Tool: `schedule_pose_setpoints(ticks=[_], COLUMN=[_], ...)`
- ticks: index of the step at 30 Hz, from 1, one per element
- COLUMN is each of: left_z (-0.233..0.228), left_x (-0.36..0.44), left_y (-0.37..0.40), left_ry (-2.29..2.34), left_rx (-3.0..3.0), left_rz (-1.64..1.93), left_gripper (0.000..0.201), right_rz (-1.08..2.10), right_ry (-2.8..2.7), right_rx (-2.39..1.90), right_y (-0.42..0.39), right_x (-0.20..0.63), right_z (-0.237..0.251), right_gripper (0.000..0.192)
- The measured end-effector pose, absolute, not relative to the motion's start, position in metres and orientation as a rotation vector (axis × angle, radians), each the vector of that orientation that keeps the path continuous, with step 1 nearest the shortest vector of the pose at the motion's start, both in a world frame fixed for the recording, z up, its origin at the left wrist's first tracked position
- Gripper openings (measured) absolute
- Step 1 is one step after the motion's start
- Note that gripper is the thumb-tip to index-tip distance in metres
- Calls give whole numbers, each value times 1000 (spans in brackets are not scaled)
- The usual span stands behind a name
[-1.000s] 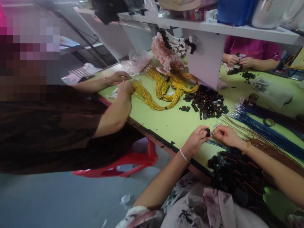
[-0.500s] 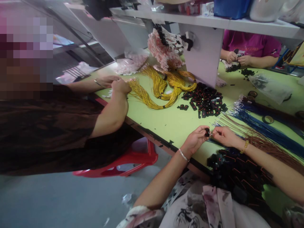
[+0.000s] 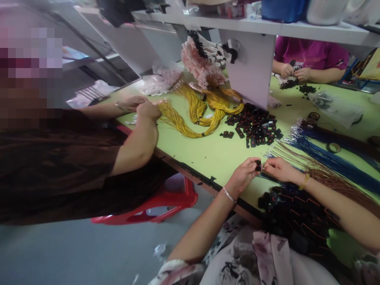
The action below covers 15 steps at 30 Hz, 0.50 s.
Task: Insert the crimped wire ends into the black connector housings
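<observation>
My left hand [image 3: 245,174] pinches a small black plastic connector housing [image 3: 258,165] above the front part of the table. Close against it, my right hand [image 3: 278,168] is closed in a pinch on a thin wire with a bright metal end [image 3: 262,168], which points at the housing. Whether the wire's tip sits inside the housing I cannot tell. Brown wires [image 3: 322,180] and blue wires [image 3: 323,152] lie beside and under my right forearm. Below my hands is a heap of black parts with orange wire pieces [image 3: 297,213].
A pile of black housings [image 3: 257,124] and yellow wire bundles [image 3: 192,109] lie beyond my hands on the green table [image 3: 190,152]. A co-worker's hands [image 3: 145,107] work at the left. Another person [image 3: 311,59] sits across. A shelf [image 3: 237,25] overhangs the table; a red stool [image 3: 169,206] stands below.
The whole view has shifted slightly. My hands stay together in nearly the same pose, with the housing and the wire held as before.
</observation>
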<state>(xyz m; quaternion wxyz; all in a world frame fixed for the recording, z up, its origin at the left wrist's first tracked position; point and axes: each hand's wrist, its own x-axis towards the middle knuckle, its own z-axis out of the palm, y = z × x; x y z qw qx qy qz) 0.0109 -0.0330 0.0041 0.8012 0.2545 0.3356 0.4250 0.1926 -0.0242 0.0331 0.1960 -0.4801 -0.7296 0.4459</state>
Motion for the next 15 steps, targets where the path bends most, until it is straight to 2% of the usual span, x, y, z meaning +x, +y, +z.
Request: schedule_pose_setpoints(ticks=[7, 15], left_z=[1, 2], left_x=[10, 9], left_y=[-32, -33], left_ry=[682, 682], left_rx=[514, 527], left_rz=[889, 888], left_gripper=[25, 25], right_rz=[1297, 1168], right_ry=[-2015, -2084], right_rx=[-1334, -1350], right_y=[-23, -23], right_x=[192, 192], right_z=[33, 29], right_gripper=[24, 22])
